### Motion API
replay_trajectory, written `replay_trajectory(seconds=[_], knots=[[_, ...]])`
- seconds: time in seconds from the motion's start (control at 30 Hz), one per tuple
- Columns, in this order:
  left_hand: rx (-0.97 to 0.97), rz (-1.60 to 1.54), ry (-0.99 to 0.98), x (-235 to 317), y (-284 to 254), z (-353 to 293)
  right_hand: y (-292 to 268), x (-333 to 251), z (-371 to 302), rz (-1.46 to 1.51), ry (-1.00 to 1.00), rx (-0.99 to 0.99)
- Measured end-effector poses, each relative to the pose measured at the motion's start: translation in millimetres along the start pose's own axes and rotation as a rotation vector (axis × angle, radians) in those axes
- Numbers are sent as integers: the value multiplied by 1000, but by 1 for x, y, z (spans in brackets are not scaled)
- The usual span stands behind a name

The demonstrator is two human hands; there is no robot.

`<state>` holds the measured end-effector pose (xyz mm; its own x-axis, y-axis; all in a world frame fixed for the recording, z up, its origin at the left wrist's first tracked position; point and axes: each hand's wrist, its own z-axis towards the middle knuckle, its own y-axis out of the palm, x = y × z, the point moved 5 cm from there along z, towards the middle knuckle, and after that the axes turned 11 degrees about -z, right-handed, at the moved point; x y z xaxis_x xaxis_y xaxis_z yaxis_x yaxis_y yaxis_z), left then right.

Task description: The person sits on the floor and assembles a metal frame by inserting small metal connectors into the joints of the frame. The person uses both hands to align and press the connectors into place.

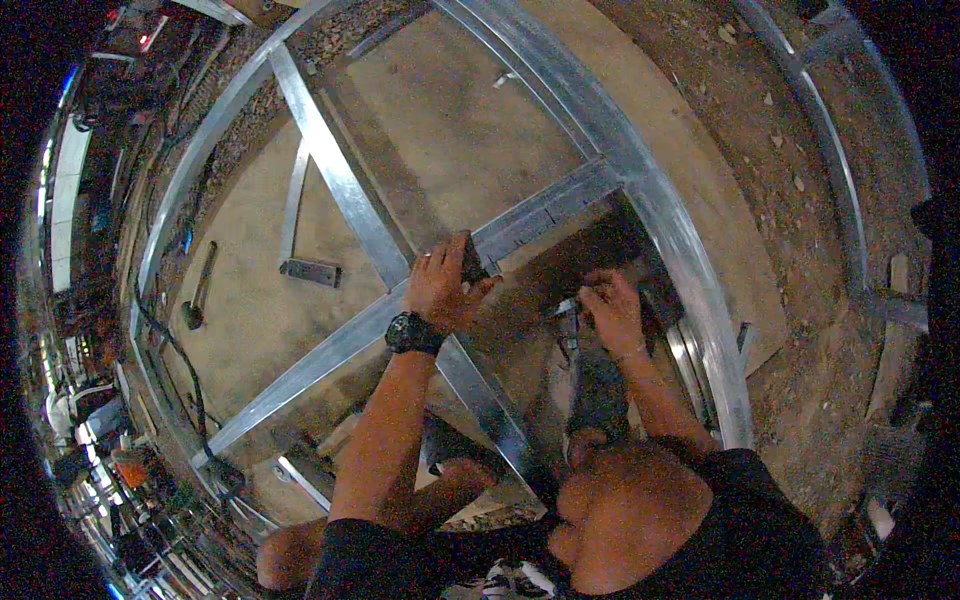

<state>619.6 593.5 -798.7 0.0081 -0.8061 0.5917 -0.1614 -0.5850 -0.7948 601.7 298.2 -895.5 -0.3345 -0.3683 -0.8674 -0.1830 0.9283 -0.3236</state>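
Note:
My left hand, a dark watch on its wrist, rests where silvery metal bars of a frame meet. Its fingers are closed on a small dark block-like piece against the crossbar; its exact kind is unclear. A few dark marks run along that bar to the right of the hand. To the right, my right hand is held above the shaded gap inside the frame, fingers pinched together. Something small and pale shows by its fingertips, too blurred to name. A diagonal bar joins the crossing from the far left.
The curved outer rail bounds the right side. A hammer-like tool and a short metal bracket lie on the tan board to the left. A dark cable crosses the left rail. Bare dirt lies beyond.

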Motion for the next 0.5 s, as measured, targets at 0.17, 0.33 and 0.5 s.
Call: replay_trajectory(seconds=[0.17,0.33,0.5], knots=[[31,3,71,5,1,4,-4,1,-72,-984,-234,-192],[-88,7,-73,0,-1,5,34,-5,-97,-1271,-538,-143],[94,-4,128,7,-3,-1,38,1,-92,-1225,-483,-216]])
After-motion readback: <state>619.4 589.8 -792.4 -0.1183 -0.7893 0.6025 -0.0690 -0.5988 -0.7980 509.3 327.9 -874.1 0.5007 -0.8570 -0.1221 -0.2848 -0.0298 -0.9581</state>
